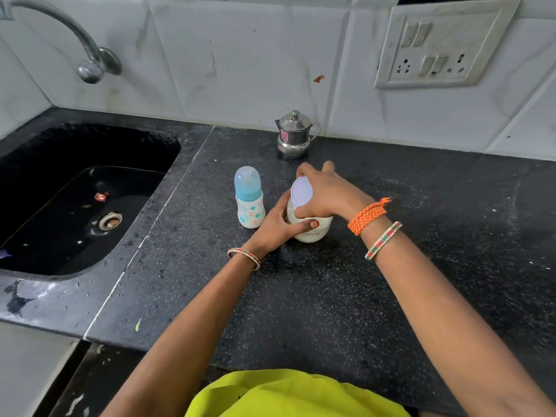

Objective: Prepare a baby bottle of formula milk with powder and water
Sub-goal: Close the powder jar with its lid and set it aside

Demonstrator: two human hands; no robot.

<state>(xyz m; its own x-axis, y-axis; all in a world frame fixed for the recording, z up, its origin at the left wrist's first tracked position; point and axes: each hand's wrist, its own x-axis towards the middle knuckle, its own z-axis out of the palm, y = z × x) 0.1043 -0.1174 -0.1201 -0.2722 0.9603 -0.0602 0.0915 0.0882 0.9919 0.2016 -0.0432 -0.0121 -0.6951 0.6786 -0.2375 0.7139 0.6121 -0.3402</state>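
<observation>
Baby bottle [249, 203] stands upright on the black speckled tabletop [331, 296], its long axis vertical and its teat end pointing up under a translucent pale-blue domed cap; the lower body is white plastic with a pinched waist and small printed figures, and what it holds cannot be made out. Just to its right, near but apart from it, stands a rounded clear jar [310, 227] filled with white powder, some lettering on its front. The left hand [275, 227] wraps the jar's side, fingers curled round it and the thumb lying across the front. The right hand [326, 194] comes over from above, its fingers curled on the rim of the jar's smooth white round lid [301, 191], which sits tilted toward the camera. Both wrists carry beaded bangles; the right one also has an orange braided thread. Behind the jar, close to the tiled wall, is a small shiny steel pot [294, 135] with a knobbed lid and a side handle. To the left, a dark sink [75, 206] is sunk into the stone.
</observation>
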